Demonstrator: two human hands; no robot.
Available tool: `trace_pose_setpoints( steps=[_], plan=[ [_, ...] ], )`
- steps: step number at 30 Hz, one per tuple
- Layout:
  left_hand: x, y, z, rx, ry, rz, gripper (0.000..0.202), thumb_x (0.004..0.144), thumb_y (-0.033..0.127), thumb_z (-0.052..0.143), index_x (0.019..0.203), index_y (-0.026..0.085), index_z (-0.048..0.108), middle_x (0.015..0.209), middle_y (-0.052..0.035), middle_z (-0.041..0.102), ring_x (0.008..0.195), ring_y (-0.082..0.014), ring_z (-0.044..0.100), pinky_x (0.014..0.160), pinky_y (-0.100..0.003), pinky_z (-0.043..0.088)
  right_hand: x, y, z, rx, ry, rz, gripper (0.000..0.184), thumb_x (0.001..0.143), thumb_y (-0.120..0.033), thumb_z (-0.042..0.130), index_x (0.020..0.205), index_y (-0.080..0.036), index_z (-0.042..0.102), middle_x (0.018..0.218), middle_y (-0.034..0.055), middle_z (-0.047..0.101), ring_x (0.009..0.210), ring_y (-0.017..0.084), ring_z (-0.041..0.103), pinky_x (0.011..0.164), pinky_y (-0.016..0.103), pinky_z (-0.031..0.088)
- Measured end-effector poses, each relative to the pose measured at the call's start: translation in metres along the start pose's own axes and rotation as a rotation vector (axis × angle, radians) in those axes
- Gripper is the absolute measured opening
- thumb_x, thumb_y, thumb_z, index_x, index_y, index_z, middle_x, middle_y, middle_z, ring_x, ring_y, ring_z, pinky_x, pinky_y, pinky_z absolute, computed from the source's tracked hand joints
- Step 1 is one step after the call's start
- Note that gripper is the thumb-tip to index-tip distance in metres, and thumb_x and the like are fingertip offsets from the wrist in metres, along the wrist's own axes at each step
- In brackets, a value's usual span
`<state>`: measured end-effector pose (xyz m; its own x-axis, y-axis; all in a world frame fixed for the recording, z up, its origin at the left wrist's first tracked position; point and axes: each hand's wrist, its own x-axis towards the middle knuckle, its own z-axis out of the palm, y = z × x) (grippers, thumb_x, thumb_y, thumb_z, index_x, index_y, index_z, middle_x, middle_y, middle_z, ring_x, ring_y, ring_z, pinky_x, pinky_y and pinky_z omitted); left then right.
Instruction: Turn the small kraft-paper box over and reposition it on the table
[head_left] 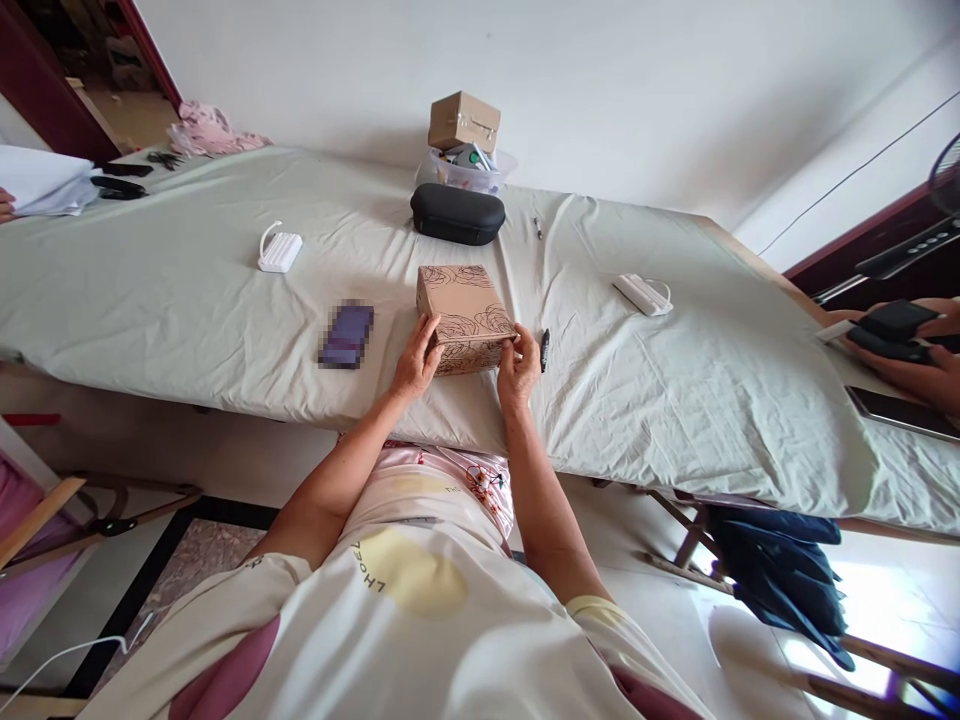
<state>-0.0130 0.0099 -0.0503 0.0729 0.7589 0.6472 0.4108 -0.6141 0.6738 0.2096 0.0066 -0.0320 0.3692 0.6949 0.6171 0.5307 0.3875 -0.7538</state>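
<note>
A brown cardboard box printed with rose outlines [463,306] rests on the pale green sheet of the table [187,300], near its front edge. My left hand [417,358] grips the box's near left corner, fingers curled on its side. My right hand [517,368] holds the near right corner, fingertips pinched on the lid's edge. A black pen [544,349] lies just right of my right hand.
A blurred purple item [346,336] lies left of the box, with a black zip case [457,214], two white devices [279,250] [643,294], and a plain carton on a plastic tub [465,168] behind. Another person's hand holds a black object [896,332] at the right edge.
</note>
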Motion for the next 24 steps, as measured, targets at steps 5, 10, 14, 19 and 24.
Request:
trace_pose_setpoints(
  steps=[5, 10, 14, 19, 24],
  plan=[
    [0.000, 0.001, -0.002, 0.054, -0.012, 0.028, 0.066, 0.112, 0.058, 0.039, 0.168, 0.024, 0.038, 0.173, -0.0141, 0.047, 0.165, -0.0239, 0.041, 0.139, -0.044, 0.033, 0.001, 0.003, -0.001, -0.024, -0.063, 0.013, 0.051, 0.104, -0.058, 0.046, 0.130, -0.021, 0.068, 0.108, 0.0109, 0.069, 0.099, 0.022, 0.068, 0.082, 0.035, 0.062],
    [-0.001, 0.003, -0.002, 0.073, -0.033, 0.004, 0.072, 0.107, 0.045, 0.055, 0.171, 0.025, 0.031, 0.177, -0.0145, 0.040, 0.168, -0.0268, 0.034, 0.140, -0.048, 0.030, 0.000, 0.008, 0.001, -0.025, -0.127, 0.044, 0.053, 0.099, -0.062, 0.055, 0.132, -0.022, 0.067, 0.112, 0.0111, 0.068, 0.101, 0.024, 0.067, 0.085, 0.039, 0.063],
    [-0.001, 0.004, -0.001, 0.068, -0.043, -0.040, 0.082, 0.100, 0.035, 0.065, 0.172, 0.024, 0.027, 0.180, -0.0156, 0.034, 0.170, -0.0307, 0.029, 0.141, -0.053, 0.025, -0.003, 0.014, 0.006, -0.029, -0.182, 0.047, 0.057, 0.097, -0.064, 0.061, 0.137, -0.025, 0.064, 0.118, 0.0099, 0.071, 0.103, 0.023, 0.068, 0.089, 0.040, 0.063],
    [0.000, 0.008, -0.002, 0.061, -0.041, -0.057, 0.093, 0.094, 0.028, 0.074, 0.173, 0.024, 0.024, 0.180, -0.0155, 0.034, 0.169, -0.0304, 0.032, 0.141, -0.052, 0.027, -0.005, 0.016, 0.008, -0.027, -0.251, 0.067, 0.058, 0.096, -0.066, 0.063, 0.135, -0.023, 0.063, 0.121, 0.0108, 0.072, 0.103, 0.022, 0.069, 0.089, 0.041, 0.063],
    [-0.001, 0.010, -0.005, 0.033, -0.037, -0.082, 0.089, 0.096, 0.025, 0.071, 0.172, 0.026, 0.025, 0.179, -0.0150, 0.035, 0.168, -0.0288, 0.035, 0.140, -0.050, 0.029, -0.004, 0.019, 0.006, -0.025, -0.277, 0.081, 0.057, 0.092, -0.064, 0.068, 0.130, -0.022, 0.065, 0.121, 0.0108, 0.072, 0.099, 0.022, 0.069, 0.094, 0.045, 0.063]
  ],
)
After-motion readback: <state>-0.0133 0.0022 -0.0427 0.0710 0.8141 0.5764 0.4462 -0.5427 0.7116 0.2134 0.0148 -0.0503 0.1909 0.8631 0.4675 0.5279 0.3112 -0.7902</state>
